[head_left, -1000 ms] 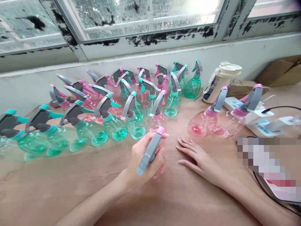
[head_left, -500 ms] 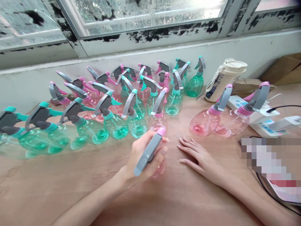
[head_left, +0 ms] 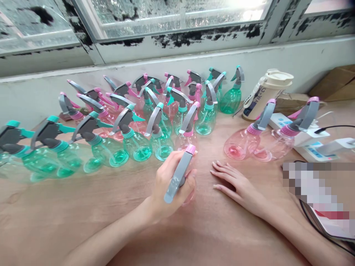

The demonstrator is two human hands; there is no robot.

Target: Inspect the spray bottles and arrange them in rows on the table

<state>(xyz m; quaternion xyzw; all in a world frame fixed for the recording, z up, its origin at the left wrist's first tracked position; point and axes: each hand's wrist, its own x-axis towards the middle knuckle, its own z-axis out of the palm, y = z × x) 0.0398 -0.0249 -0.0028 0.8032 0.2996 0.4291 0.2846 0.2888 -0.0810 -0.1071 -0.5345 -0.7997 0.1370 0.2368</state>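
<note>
Sprayer [head_left: 179, 175] has swung slightly since the last frame, with your left hand [head_left: 163, 184] gripping its pink bottle [head_left: 190, 198] in front of other bottles [head_left: 138, 146], your right hand [head_left: 242, 184] open, palm down on the tabletop [head_left: 216, 229] beside it.

Left grip [head_left: 164, 184] around pink sprayer [head_left: 179, 174] – right grip [head_left: 242, 185] near 2 pink bottles [head_left: 242, 143].

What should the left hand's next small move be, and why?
Perhaps a gentle trigger squeeze: the left hand grips a pink spray bottle beneath its grey sprayer head, and the pink nozzle points away from the wearer. The trigger itself is hidden.
</note>
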